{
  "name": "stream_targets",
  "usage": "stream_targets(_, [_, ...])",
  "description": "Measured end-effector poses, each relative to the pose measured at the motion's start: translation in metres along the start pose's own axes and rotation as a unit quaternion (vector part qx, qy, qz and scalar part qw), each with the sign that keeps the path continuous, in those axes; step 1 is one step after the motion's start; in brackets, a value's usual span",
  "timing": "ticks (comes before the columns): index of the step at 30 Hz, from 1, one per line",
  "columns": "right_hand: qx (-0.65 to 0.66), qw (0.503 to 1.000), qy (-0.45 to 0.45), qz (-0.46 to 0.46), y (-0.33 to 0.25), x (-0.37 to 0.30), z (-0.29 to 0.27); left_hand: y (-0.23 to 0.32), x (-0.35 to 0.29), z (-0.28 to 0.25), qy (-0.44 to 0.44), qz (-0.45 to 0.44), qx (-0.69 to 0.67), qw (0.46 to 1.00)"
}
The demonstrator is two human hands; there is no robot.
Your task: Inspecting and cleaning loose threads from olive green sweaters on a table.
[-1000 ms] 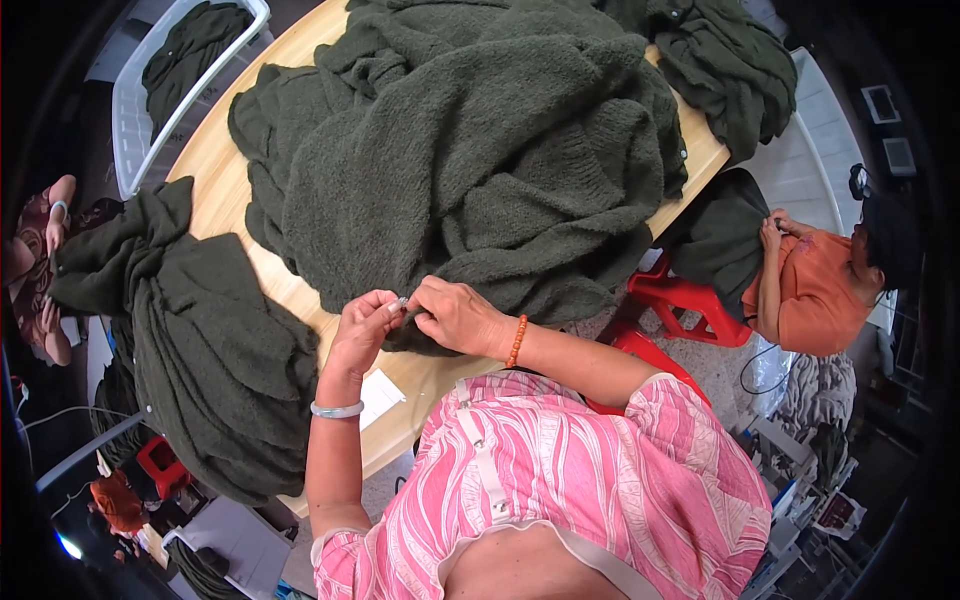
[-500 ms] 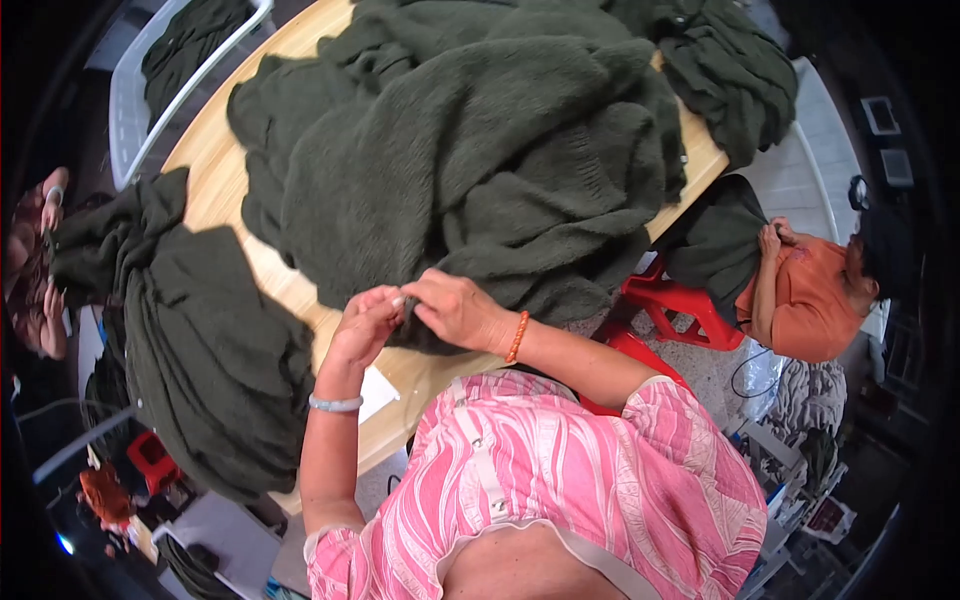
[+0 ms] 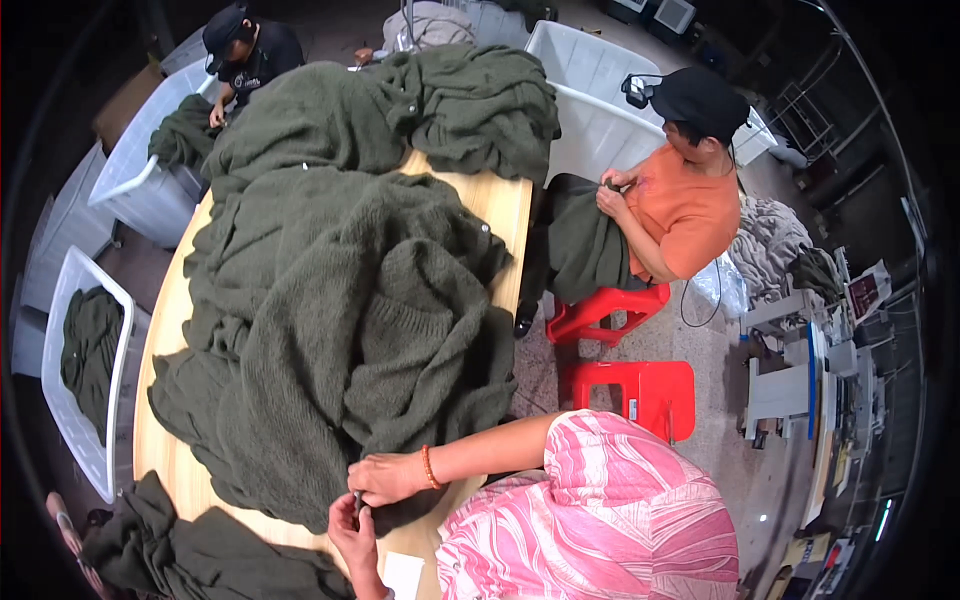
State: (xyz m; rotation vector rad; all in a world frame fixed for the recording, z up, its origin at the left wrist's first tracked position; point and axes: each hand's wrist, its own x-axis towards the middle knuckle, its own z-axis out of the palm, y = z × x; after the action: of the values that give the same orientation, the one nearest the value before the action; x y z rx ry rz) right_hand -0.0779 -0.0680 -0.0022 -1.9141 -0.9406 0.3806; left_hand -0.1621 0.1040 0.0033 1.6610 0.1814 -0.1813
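A dark green knit garment (image 3: pixel 300 390), with a ribbed band showing in its folds, lies heaped on the wooden table. At its near edge my right hand (image 3: pixel 388 479), below an orange bead bracelet, is closed with the fingertips pinching the knit. Just below and touching close by, my left hand (image 3: pixel 354 535) pinches a small dark piece of the same edge between thumb and fingers. What exactly lies between the fingertips is partly hidden. A small white paper (image 3: pixel 402 576) rests on the table beside my left wrist.
More green knits (image 3: pixel 480 110) cover the far end of the table (image 3: pixel 512 205), and another (image 3: pixel 210 555) lies at the near left. White bins (image 3: pixel 92 455) stand around. At right, a co-worker in orange (image 3: pixel 690 215) handles green knit by red stools (image 3: pixel 640 395); another (image 3: pixel 262 55) works far left.
The view has swung up and to the right, showing more of the table's far end and the co-workers. Both my hands remain together at the garment's edge, the fingers still pinching it.
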Motion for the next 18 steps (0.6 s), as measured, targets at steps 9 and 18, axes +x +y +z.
stream_targets(9, [-0.028, 0.999, 0.013, -0.028, 0.010, 0.005, 0.023, 0.006, -0.004, 0.002, 0.061, 0.138, 0.262, 0.953])
stream_targets(18, [0.061, 0.994, -0.039, 0.080, -0.004, 0.005, -0.010, 0.005, 0.009, -0.002, 0.036, 0.048, 0.169, 0.984])
